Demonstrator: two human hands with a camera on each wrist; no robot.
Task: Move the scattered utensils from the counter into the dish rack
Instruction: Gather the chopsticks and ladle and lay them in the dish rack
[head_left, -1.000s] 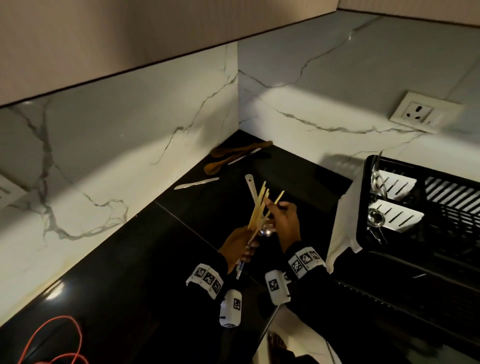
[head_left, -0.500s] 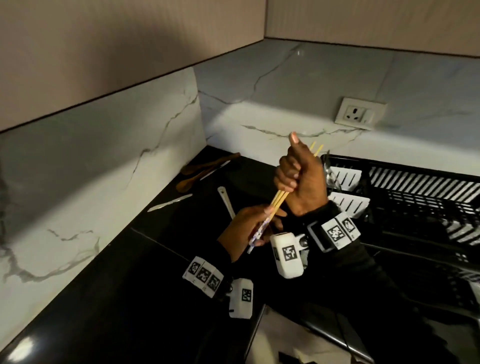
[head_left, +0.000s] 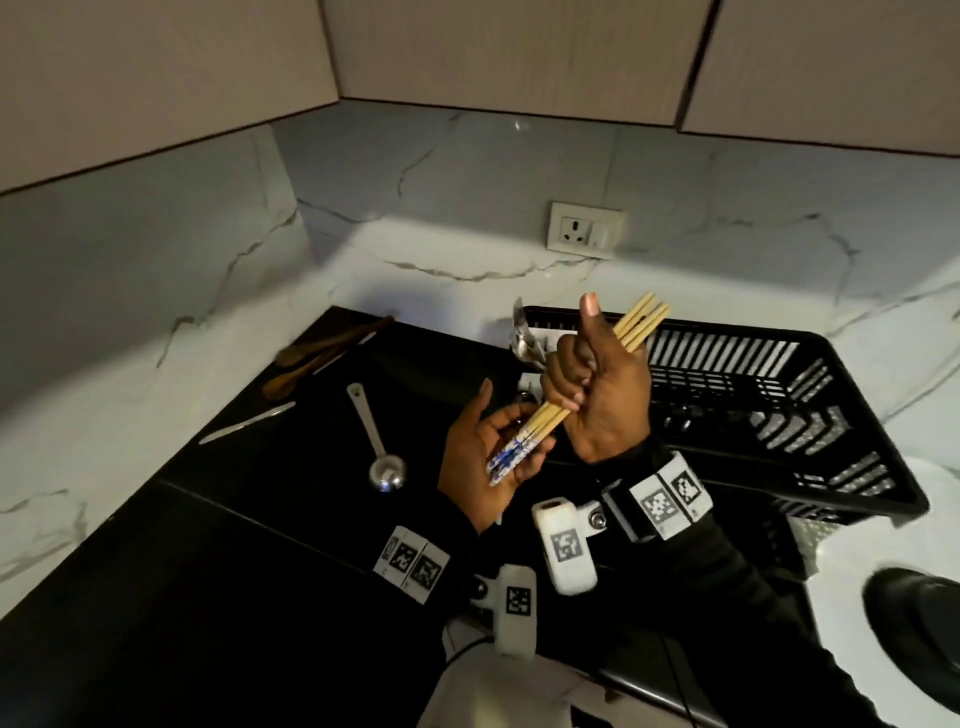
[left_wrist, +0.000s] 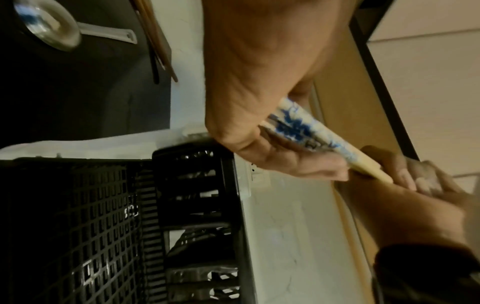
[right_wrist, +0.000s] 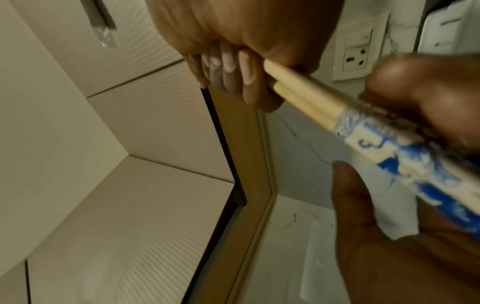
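Note:
A bundle of bamboo chopsticks (head_left: 636, 327) with blue-and-white patterned ends (left_wrist: 298, 127) is held above the black counter. My right hand (head_left: 592, 384) grips the middle of the bundle in a fist, thumb up. My left hand (head_left: 493, 452) cups the patterned ends (right_wrist: 405, 156) with thumb and fingers around them. The black plastic dish rack (head_left: 779, 415) stands just right of both hands. A metal measuring spoon (head_left: 376, 441) lies on the counter left of my hands. Two wooden spoons (head_left: 322, 353) and a white knife (head_left: 244, 423) lie near the back left wall.
A metal utensil (head_left: 524, 338) stands in the rack's left caddy. A wall socket (head_left: 584, 236) sits above the rack. Marble backsplash closes the corner at left and back. A dark round object (head_left: 919, 634) sits at the lower right on white counter.
The right hand closed round the chopsticks and lifted them toward the rack; the bundle now tilts up to the right. The left hand slid down to the patterned ends. The head view swung right.

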